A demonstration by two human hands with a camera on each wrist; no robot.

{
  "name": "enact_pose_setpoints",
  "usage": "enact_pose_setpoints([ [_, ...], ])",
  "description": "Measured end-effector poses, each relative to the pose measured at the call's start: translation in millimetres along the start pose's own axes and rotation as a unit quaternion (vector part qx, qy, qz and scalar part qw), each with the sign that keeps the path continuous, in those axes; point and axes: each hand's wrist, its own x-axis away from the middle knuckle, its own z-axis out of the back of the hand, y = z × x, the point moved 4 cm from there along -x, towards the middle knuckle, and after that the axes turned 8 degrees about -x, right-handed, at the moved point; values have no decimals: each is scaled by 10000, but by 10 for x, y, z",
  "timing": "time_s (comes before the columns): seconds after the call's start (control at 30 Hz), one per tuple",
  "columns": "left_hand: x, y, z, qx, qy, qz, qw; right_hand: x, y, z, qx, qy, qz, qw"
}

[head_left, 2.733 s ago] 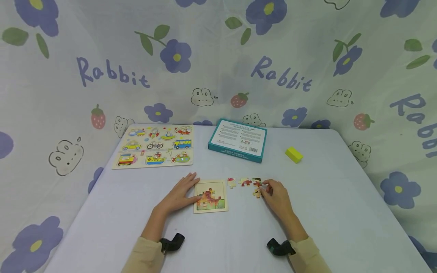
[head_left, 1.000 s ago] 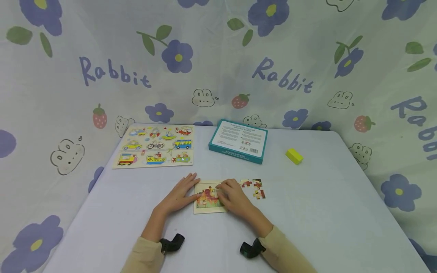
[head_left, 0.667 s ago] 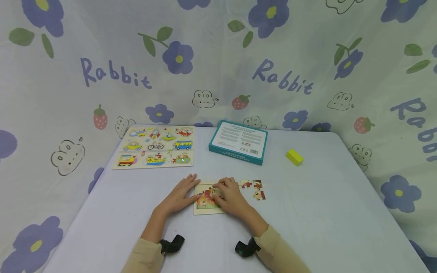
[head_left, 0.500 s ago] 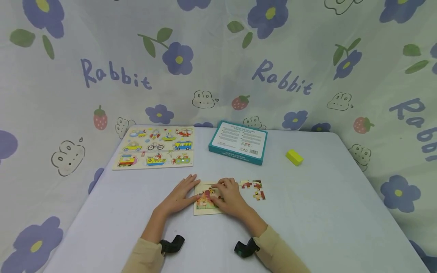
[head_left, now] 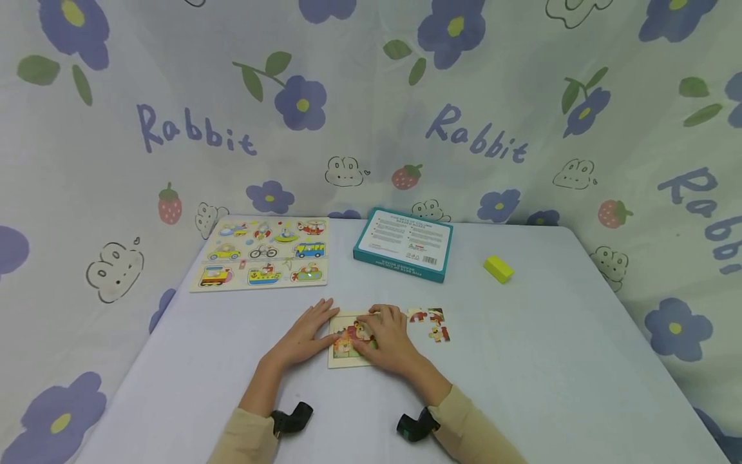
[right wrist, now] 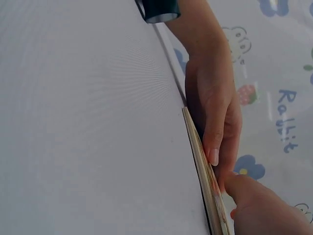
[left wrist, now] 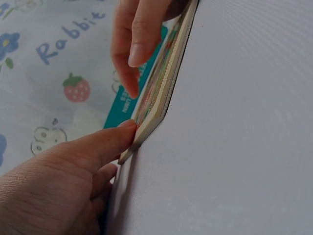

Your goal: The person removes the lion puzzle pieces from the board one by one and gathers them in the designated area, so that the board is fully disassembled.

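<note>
A small square jigsaw puzzle in a pale wooden tray [head_left: 350, 363] lies at the near middle of the table. My left hand [head_left: 301, 335] rests at its left edge, fingers straight and thumb laid over the rim onto the picture. In the left wrist view the left thumb [left wrist: 105, 142] presses the tray's corner. My right hand [head_left: 390, 338] bends over the tray's right half, thumb and forefinger apart on the pieces, hiding that side. No piece shows between those fingertips. Several loose jigsaw pieces [head_left: 437, 334] lie just right of the right hand.
Behind on the left lies a vehicle puzzle board [head_left: 261, 264]. A teal box [head_left: 402, 245] lies flat at the back middle, with a yellow block [head_left: 498, 269] to its right. A printed curtain [head_left: 371, 96] hangs behind the white table [head_left: 551, 361].
My right hand has moved left from the loose pieces onto the tray, its thumb and forefinger shifting slightly there. The leftmost loose piece no longer shows. My left hand has stayed in place.
</note>
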Motion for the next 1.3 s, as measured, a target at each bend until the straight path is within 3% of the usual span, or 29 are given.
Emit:
enact_pose_setpoints([
  [0.73,7,24,11,3,-3,42,10000,9,20,-44,150,-288,-98,9994],
  [1.3,-5,-8,-6,-18,-10,-37,10000,-33,10,-40,-140,-546,-342,9978],
])
